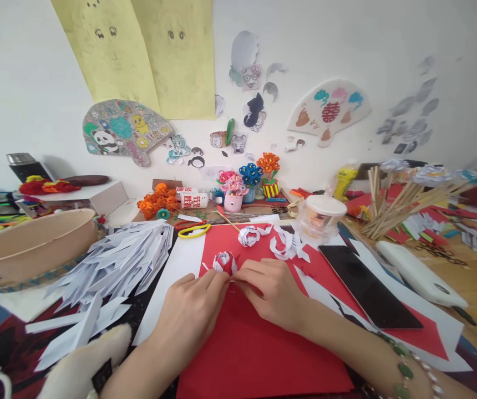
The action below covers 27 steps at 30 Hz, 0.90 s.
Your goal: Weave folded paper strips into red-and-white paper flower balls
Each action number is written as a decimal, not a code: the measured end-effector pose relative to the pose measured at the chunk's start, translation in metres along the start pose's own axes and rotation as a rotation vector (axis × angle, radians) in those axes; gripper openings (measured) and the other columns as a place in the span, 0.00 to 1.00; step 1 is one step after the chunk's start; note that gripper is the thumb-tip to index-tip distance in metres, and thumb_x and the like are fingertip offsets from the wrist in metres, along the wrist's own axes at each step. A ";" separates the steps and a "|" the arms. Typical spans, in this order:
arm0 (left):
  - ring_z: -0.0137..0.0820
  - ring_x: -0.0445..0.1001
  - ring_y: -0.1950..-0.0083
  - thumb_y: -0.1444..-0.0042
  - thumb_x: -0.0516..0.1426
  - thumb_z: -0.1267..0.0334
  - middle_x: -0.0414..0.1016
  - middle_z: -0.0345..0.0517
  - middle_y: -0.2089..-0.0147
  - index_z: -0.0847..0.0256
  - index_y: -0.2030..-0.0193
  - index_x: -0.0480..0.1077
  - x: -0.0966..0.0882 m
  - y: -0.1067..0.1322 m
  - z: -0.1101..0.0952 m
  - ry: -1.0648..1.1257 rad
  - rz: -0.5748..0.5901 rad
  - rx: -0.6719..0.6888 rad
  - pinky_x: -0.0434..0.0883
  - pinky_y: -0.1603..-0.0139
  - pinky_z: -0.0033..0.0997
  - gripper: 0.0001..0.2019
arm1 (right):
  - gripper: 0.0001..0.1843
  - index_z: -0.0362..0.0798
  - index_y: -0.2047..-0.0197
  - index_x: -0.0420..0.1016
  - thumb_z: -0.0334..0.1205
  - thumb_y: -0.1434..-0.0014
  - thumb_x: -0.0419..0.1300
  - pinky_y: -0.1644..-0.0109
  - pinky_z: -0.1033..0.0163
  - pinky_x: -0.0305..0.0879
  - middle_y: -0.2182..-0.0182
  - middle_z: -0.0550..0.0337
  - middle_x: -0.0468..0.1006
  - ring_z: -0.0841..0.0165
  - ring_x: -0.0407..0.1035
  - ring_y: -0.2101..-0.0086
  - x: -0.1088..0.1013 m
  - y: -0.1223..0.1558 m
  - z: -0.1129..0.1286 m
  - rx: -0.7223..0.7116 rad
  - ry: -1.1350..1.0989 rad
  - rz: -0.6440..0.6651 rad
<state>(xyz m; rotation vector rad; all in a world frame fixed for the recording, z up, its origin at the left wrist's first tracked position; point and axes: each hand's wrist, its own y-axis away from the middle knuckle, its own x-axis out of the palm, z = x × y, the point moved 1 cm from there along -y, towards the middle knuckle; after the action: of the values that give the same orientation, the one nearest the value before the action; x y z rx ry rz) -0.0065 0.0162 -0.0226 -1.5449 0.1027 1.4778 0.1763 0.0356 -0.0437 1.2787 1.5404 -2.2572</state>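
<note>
My left hand and my right hand meet over the red paper, fingertips pinched together. Between them is a small white-and-red paper flower, its rolled petals rising just beyond my fingers. Its lower part is hidden by the fingertips. Behind it, a second paper flower with a thin stick lies on the red sheet. To the right of that is a loose curl of white folded paper. Scissors with yellow handles rest at the sheet's far left.
A heap of folded white paper strips lies left, beside a tan oval basin. At right are a black phone, a lidded plastic cup, a white power bank and bundled sticks. Craft flowers stand along the wall.
</note>
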 end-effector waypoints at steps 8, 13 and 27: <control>0.33 0.68 0.78 0.30 0.41 0.68 0.75 0.38 0.70 0.57 0.60 0.65 0.003 0.000 0.002 0.002 0.007 -0.048 0.61 0.75 0.31 0.14 | 0.13 0.42 0.63 0.75 0.27 0.33 0.50 0.71 0.62 0.50 0.74 0.60 0.74 0.70 0.60 0.77 -0.003 -0.002 0.001 -0.102 0.134 -0.030; 0.33 0.68 0.78 0.31 0.42 0.69 0.75 0.38 0.70 0.58 0.59 0.66 0.003 -0.001 0.001 0.018 0.010 -0.036 0.62 0.75 0.32 0.13 | 0.15 0.42 0.66 0.74 0.23 0.35 0.48 0.73 0.61 0.46 0.77 0.61 0.70 0.70 0.56 0.78 -0.004 -0.002 -0.001 -0.173 0.222 -0.029; 0.31 0.67 0.78 0.31 0.43 0.70 0.73 0.39 0.71 0.59 0.59 0.67 0.001 -0.001 -0.003 0.013 0.005 -0.027 0.61 0.76 0.31 0.12 | 0.14 0.44 0.68 0.72 0.27 0.33 0.49 0.74 0.63 0.50 0.77 0.62 0.70 0.71 0.58 0.79 -0.009 -0.005 0.005 -0.161 0.201 -0.037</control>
<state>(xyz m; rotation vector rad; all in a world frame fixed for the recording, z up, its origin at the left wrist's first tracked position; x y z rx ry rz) -0.0036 0.0157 -0.0230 -1.5771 0.0940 1.4786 0.1766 0.0311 -0.0334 1.4785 1.7846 -2.0289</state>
